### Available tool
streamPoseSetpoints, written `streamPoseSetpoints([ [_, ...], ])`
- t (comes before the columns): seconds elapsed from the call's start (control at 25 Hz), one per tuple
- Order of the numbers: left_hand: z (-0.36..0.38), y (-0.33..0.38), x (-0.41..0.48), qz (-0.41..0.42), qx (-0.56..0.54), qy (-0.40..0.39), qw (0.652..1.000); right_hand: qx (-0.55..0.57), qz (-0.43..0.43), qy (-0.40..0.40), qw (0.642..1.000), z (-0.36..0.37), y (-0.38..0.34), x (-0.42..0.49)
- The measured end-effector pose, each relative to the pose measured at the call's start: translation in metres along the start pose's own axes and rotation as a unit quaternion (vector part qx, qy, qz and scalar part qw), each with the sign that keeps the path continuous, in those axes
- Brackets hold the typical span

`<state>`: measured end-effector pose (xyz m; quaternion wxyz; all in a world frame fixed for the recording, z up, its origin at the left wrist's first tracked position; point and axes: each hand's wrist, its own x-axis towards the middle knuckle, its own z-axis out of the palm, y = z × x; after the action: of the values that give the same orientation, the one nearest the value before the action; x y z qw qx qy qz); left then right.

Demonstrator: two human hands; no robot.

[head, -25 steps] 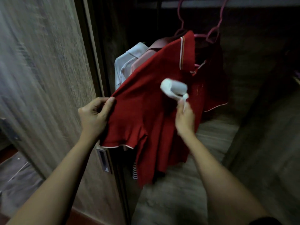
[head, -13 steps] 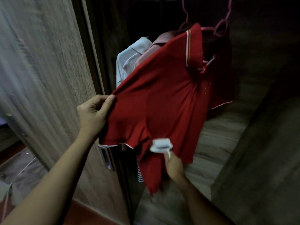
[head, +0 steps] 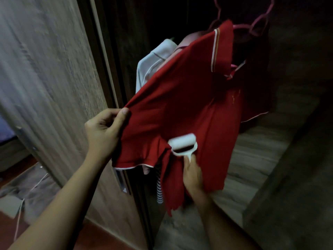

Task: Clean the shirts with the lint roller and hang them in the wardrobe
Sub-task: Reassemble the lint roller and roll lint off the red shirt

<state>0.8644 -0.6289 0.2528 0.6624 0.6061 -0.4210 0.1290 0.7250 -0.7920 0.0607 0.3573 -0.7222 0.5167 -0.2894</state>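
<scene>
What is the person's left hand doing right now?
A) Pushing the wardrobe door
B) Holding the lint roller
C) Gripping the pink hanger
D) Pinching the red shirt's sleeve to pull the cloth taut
D: the left hand pinches the sleeve edge of the red shirt, stretching it out, while the right hand holds the lint roller against the cloth.

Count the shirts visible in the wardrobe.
3: red shirt in front, pink shirt behind its collar, white shirt left of that. A striped garment below may be another.
</scene>
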Motion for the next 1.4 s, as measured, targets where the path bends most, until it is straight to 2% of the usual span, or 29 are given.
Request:
streamPoseSetpoints([
  [0.12, 0.000, 0.000, -0.001, 0.007, 0.003, -0.005, 1.000, -0.072, 0.109, -0.174, 0.976, 0.023, 0.050, -0.006],
  [0.2, 0.000, -0.001, -0.001, 0.014, 0.008, -0.011, 1.000, -0.070, 0.136, -0.203, 0.967, 0.023, 0.062, -0.008],
  [0.36, -0.001, -0.003, -0.002, 0.017, 0.002, -0.010, 1.000, 0.042, 0.112, -0.068, 0.990, -0.016, 0.023, -0.005],
  [0.48, -0.001, 0.000, -0.003, 0.028, 0.004, -0.010, 1.000, 0.096, 0.011, 0.037, 0.995, -0.075, -0.028, 0.005],
  [0.64, 0.000, 0.000, -0.004, 0.022, 0.002, -0.001, 1.000, 0.156, -0.112, 0.148, 0.970, -0.120, -0.076, 0.031],
  [0.72, 0.000, -0.001, -0.004, 0.020, 0.000, -0.001, 1.000, 0.155, -0.109, 0.126, 0.974, -0.104, -0.069, 0.030],
  [0.84, 0.000, 0.001, -0.005, 0.017, -0.008, -0.004, 1.000, 0.090, -0.070, 0.000, 0.993, -0.058, -0.031, -0.006],
  [0.92, 0.000, 0.003, -0.005, 0.016, -0.010, -0.004, 1.000, 0.064, -0.080, -0.029, 0.994, -0.054, -0.020, -0.020],
  [1.12, 0.001, 0.002, -0.005, 0.015, 0.001, -0.006, 1.000, 0.112, -0.061, 0.183, 0.975, -0.122, -0.034, 0.053],
  [1.28, -0.001, 0.002, -0.004, 0.003, 0.001, -0.003, 1.000, 0.098, -0.010, 0.217, 0.971, -0.178, -0.053, 0.109],
  [1.4, -0.001, 0.004, -0.004, -0.001, 0.007, -0.006, 1.000, 0.126, -0.008, 0.174, 0.977, -0.150, -0.052, 0.097],
])
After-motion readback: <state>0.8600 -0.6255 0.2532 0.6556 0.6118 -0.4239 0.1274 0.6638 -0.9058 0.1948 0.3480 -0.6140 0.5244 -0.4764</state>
